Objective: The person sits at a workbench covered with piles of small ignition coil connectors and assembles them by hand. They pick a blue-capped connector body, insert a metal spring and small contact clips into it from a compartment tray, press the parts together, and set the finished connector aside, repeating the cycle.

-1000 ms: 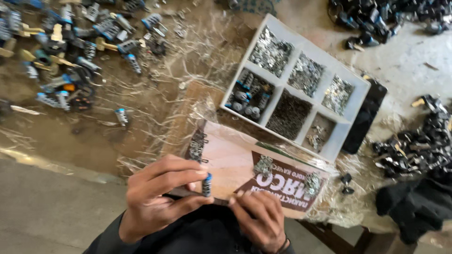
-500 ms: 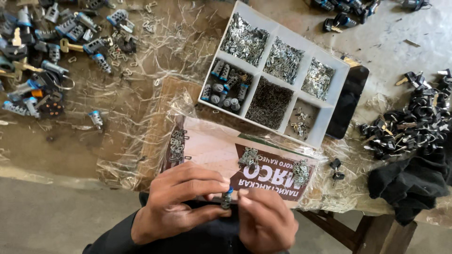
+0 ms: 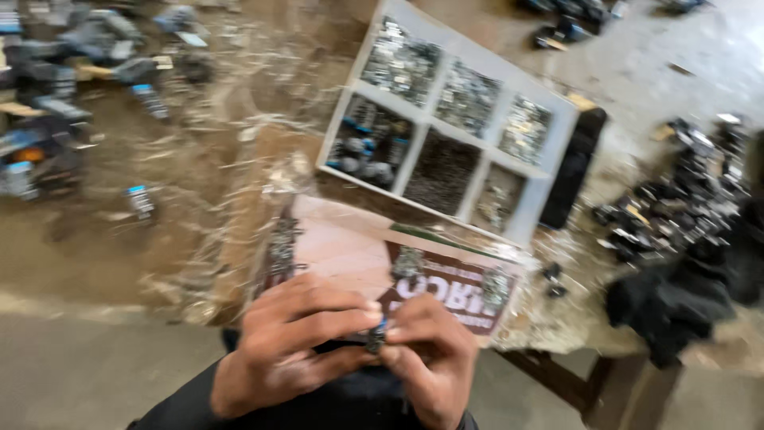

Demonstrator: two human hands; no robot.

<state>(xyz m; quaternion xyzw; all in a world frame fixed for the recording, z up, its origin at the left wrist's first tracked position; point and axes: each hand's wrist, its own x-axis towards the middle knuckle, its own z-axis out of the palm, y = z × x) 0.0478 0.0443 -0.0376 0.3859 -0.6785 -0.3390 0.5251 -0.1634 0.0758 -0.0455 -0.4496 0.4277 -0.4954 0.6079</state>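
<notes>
1. A small part [image 3: 376, 338] sits between the two hands, low in the middle of the view and in front of the near edge of the tabletop. It is short and dark, of grey metal, with a little blue at its upper end. The picture is blurred, so its exact shape cannot be told.
2. The left hand [image 3: 290, 346] holds the small part from the left side; its fingers are bent and its fingertips close on the part.
3. The right hand [image 3: 434, 354] meets it from the right, and its fingertips also pinch the small part. Both hands are together, touching each other around it.
4. Just behind the hands lies a flat cardboard sheet [image 3: 350, 247], pale pink with a dark red printed band. Three little heaps of metal pieces [image 3: 280, 247] rest on it.
5. Behind the sheet stands a white compartment tray [image 3: 549, 171] with six sections. Most sections hold small grey metal bits; the near left section holds parts with blue ends.
6. A black box [image 3: 571, 171] lies just beside the right wall of the tray.
7. The tabletop [image 3: 183, 159] is brown and dirty. More parts with blue ends [image 3: 56, 95] are scattered at the far left.
8. A pile of dark parts [image 3: 676, 207] lies at the right side.
</notes>
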